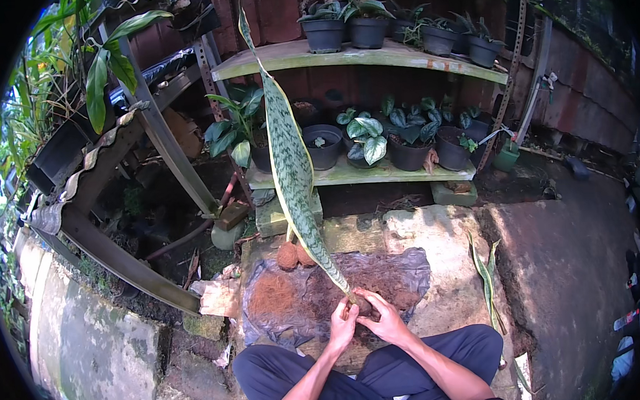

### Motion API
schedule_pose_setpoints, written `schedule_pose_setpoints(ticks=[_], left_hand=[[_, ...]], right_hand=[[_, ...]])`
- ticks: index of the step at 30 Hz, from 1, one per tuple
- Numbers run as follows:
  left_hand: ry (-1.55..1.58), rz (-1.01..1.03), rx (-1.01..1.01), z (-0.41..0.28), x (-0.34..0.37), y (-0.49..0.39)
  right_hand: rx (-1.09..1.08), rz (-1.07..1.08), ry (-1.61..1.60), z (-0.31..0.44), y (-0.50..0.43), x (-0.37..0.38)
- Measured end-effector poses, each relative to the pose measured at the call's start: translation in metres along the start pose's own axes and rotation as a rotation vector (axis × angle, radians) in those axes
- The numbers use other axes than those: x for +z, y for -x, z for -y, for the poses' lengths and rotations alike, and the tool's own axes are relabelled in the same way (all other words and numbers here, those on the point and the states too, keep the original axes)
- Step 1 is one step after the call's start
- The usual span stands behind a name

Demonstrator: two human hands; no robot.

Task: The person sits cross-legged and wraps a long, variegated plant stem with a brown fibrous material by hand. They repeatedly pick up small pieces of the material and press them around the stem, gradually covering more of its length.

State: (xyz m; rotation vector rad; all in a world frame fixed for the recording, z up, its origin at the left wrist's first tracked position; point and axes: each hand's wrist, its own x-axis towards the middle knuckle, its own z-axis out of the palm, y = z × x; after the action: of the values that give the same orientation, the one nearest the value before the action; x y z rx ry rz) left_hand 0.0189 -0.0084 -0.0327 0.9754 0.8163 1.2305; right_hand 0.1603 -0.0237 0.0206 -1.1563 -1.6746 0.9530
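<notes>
A long snake plant leaf, mottled green with yellow margins, stands tilted before me with its tip pointing up. At its base is a dark brown ball of growing medium, partly hidden by my fingers. My left hand grips the leaf base and ball from the left. My right hand curves around the ball's right side. Beneath lies a crumpled black plastic sheet with dark soil and a heap of brown coconut fibre. Two round fibre balls sit at the sheet's far edge, partly behind the leaf.
More snake plant leaves lie on the concrete at right. Beyond the sheet, a low shelf and an upper shelf carry several potted plants. A metal frame borders the left. My crossed legs are close below the hands.
</notes>
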Motion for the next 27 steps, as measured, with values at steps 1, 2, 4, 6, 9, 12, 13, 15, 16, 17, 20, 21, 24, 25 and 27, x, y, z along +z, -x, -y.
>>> schedule_pose_setpoints(ticks=[1,2,4,6,9,12,13,15,16,17,20,21,24,25,27], left_hand=[[-0.014,-0.005,0.017,0.0,-0.002,0.0],[-0.039,-0.021,0.02,-0.003,-0.001,0.0],[-0.05,-0.013,-0.019,-0.006,-0.002,0.0],[-0.038,-0.025,-0.038,-0.007,-0.001,0.001],[0.007,-0.035,0.005,-0.007,0.003,0.001],[-0.001,0.015,0.102,-0.004,0.002,-0.001],[-0.029,0.033,0.113,-0.001,-0.002,-0.001],[-0.068,0.057,0.114,0.0,-0.005,-0.001],[-0.079,0.063,0.104,-0.001,-0.004,-0.001],[-0.09,0.068,0.094,-0.003,-0.003,0.0],[-0.066,0.059,0.074,0.004,-0.007,0.001],[-0.069,0.065,0.05,0.004,-0.007,0.002],[-0.084,0.081,0.001,0.002,-0.005,0.004],[-0.091,0.086,0.0,0.0,-0.004,0.005],[-0.093,0.093,0.037,-0.001,-0.002,0.005]], right_hand=[[-0.027,0.014,0.013,0.001,0.0,0.001],[-0.058,0.012,0.049,0.001,-0.001,0.001],[-0.1,-0.047,0.126,0.0,0.0,0.002],[-0.109,-0.06,0.131,-0.003,0.001,0.002],[-0.064,-0.026,0.049,-0.007,0.001,0.0],[-0.035,-0.038,0.017,-0.001,0.002,0.002],[-0.046,-0.063,0.027,0.005,0.002,0.003],[-0.077,-0.074,0.068,0.008,0.001,0.002],[-0.096,-0.058,0.1,0.007,0.001,0.0],[-0.117,-0.042,0.131,0.007,0.001,-0.001],[-0.104,-0.055,0.131,0.008,0.004,0.003],[-0.099,-0.076,0.127,0.007,0.006,0.003],[-0.091,-0.13,0.103,0.003,0.013,0.006],[-0.09,-0.143,0.088,0.001,0.013,0.007],[-0.091,-0.167,0.058,-0.002,0.013,0.01]])
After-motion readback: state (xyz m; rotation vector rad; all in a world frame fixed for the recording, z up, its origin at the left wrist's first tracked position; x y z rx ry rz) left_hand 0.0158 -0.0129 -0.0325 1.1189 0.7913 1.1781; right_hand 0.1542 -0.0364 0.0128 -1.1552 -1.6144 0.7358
